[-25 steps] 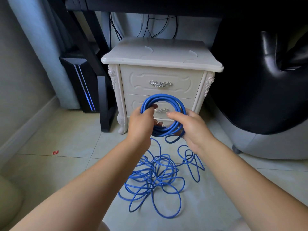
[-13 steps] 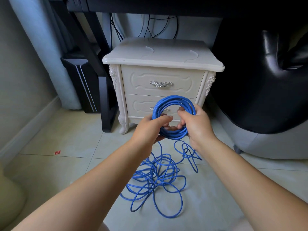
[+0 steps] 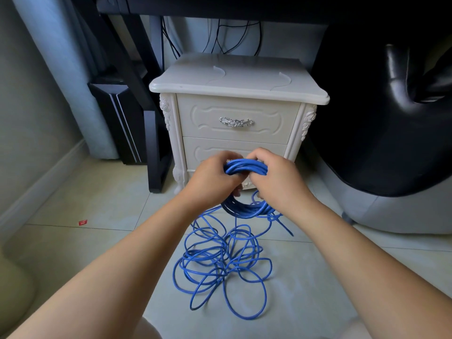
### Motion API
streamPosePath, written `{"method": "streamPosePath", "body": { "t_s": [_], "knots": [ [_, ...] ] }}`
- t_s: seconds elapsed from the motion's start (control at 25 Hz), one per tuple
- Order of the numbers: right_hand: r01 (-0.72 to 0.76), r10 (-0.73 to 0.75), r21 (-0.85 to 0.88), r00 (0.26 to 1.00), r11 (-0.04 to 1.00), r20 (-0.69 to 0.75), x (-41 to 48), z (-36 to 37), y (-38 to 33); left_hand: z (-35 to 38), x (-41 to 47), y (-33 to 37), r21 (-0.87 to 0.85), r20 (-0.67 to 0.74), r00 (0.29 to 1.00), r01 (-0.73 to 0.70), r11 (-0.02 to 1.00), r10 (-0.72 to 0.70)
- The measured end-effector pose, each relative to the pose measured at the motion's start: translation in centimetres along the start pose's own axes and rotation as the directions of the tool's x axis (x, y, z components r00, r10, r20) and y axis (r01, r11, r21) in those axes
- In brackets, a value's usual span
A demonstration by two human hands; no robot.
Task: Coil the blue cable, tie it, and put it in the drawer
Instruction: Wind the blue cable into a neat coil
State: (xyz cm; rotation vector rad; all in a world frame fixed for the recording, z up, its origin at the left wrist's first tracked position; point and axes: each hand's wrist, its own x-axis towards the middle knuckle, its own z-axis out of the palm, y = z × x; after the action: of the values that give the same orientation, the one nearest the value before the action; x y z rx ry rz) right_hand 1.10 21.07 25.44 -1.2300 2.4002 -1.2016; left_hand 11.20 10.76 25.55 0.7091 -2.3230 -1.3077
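Left hand (image 3: pixel 210 182) and right hand (image 3: pixel 278 184) grip the blue cable (image 3: pixel 245 167) coil — loose loops trail on the floor (image 3: pixel 97 204).

Under-desk floor corner: pale glossy tiled floor (image 3: pixel 97 192), black desk underside (image 3: pixel 244 6) across the top.
Black computer tower with pale slanted stripes (image 3: pixel 115 123) at floor's far-left, against a light grey curtain (image 3: pixel 61 69); black desk leg with flat foot (image 3: pixel 156 152) just right of it. Thin black wires (image 3: pixel 220 37) hang down the far wall. Glossy black leather seat (image 3: pixel 391 118) on grey padded base (image 3: pixel 396 211) fills the right edge. Small red scrap (image 3: pixel 82 222) on a tile near the left-edge white skirting board (image 3: pixel 36 184). Beige rounded object (image 3: pixel 12 289) at near-left corner, unclear what.
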Motion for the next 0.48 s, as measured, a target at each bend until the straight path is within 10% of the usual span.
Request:
{"method": "streamPosePath", "body": {
  "t_s": [0.48],
  "knots": [
    [-0.326,0.264,0.520,0.945,0.789,0.191,-0.8,0.3,0.4,1.3,0.8,-0.4,-0.614,-0.275,0.906,0.093,0.784,-0.323]
  ]
}}
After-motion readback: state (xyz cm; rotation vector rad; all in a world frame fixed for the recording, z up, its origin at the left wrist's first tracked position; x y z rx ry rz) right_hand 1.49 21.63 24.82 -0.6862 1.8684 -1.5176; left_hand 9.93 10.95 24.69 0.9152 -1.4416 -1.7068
